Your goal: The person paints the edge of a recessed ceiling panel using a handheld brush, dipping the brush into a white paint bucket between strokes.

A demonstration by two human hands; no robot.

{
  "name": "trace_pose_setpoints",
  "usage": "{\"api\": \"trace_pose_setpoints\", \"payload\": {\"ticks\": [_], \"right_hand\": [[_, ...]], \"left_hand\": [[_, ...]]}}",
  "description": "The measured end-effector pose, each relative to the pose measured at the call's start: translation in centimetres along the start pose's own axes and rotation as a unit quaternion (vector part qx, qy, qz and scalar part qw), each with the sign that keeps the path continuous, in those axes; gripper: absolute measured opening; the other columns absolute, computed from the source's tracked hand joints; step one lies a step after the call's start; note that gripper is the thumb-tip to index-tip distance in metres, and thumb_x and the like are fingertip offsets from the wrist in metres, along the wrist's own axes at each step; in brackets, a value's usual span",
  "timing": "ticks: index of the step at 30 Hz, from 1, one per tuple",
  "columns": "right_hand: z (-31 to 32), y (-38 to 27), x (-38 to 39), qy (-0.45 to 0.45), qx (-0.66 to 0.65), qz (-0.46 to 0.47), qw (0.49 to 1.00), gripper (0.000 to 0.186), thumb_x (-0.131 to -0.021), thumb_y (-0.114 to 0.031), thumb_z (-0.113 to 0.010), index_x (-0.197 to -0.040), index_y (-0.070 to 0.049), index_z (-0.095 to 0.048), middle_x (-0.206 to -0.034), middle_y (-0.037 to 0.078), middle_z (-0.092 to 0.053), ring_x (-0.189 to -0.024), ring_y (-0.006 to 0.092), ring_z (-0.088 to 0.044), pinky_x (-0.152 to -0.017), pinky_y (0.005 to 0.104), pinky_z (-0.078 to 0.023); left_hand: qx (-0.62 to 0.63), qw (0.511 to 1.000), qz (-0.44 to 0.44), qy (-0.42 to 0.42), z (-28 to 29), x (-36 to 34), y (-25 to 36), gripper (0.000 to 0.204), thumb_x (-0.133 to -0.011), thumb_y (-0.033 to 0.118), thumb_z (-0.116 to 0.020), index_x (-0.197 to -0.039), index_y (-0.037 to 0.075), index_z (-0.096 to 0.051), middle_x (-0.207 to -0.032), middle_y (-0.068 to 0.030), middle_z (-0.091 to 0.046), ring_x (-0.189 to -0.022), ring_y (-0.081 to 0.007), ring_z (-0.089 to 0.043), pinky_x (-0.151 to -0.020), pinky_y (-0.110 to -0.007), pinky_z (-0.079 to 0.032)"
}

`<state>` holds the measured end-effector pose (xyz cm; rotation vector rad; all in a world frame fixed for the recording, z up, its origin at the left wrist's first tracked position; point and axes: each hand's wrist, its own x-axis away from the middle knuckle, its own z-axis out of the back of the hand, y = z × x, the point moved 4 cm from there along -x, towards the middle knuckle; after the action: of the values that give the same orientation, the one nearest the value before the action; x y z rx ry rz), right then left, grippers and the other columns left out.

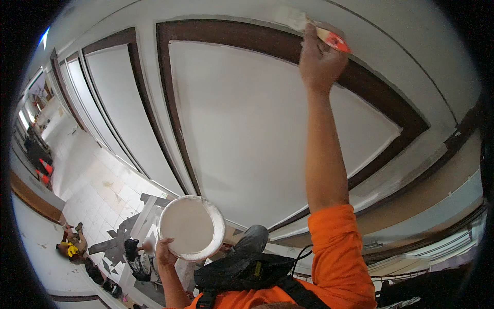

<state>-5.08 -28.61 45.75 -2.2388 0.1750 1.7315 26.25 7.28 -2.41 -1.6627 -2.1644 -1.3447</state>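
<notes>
My right hand (321,64) is raised high and closed round a paintbrush (334,40) with a red-ended handle. Its pale, paint-covered bristles meet the white surface just above the dark brown frame (231,27). Inside that frame lies a large white panel (247,123). Low in front of me, my left hand (165,252) grips the rim of a round white bucket (218,219). Off-white paint (186,226) shows inside it, and more paint is smeared on the rim.
Further left stands a second white panel (116,77) with a dark frame. Far below, a person in yellow (72,250) and another person (140,262) are on the pale floor (98,180). Grey sheeting (121,239) lies there, with orange cones (45,167) beyond. A black bag (242,273) hangs at my front.
</notes>
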Motion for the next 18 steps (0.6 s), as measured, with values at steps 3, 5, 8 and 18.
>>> {"api": "trace_pose_setpoints", "payload": {"ticks": [3,5,8,18], "right_hand": [[3.4,-0.1,-0.9,0.018,0.068,0.020,0.997,0.017,-0.089,-0.013,-0.071,-0.091,0.002,-0.064,-0.085,0.012,-0.072,-0.078,0.0190,-0.071,-0.072,0.0339,-0.056],[5.8,-1.2,-1.6,0.008,0.097,0.027,0.995,0.019,-0.090,-0.012,-0.071,-0.094,0.005,-0.066,-0.088,0.015,-0.072,-0.079,0.0193,-0.072,-0.069,0.0316,-0.058],[9.0,-2.4,-2.4,0.025,0.162,0.031,0.986,0.022,-0.091,-0.011,-0.070,-0.099,0.009,-0.068,-0.094,0.018,-0.072,-0.082,0.0206,-0.072,-0.067,0.0297,-0.060],[5.3,-4.4,0.2,0.021,0.066,0.028,0.997,0.019,-0.091,-0.011,-0.070,-0.100,0.006,-0.066,-0.091,0.014,-0.071,-0.074,0.0156,-0.070,-0.066,0.0270,-0.062]], "left_hand": [[0.007,0.999,0.027,-0.038,1.0,-1.2,-0.1,0.054,-0.073,0.000,-0.056,-0.125,-0.011,-0.048,-0.113,-0.0198,-0.063,-0.099,-0.0363,-0.065,-0.089,-0.048,-0.055],[-0.054,0.998,0.037,0.017,1.7,-1.4,0.0,0.051,-0.076,0.000,-0.056,-0.125,-0.012,-0.048,-0.111,-0.0209,-0.063,-0.097,-0.0367,-0.065,-0.086,-0.048,-0.055],[-0.080,0.995,0.044,0.028,2.8,-2.7,0.0,0.049,-0.079,0.000,-0.056,-0.125,-0.012,-0.048,-0.113,-0.0221,-0.061,-0.097,-0.0368,-0.065,-0.084,-0.048,-0.056],[-0.129,0.991,0.001,0.045,3.8,-4.5,-0.1,0.051,-0.084,0.004,-0.059,-0.133,0.000,-0.046,-0.111,-0.0179,-0.061,-0.097,-0.0353,-0.064,-0.080,-0.046,-0.055]]}}
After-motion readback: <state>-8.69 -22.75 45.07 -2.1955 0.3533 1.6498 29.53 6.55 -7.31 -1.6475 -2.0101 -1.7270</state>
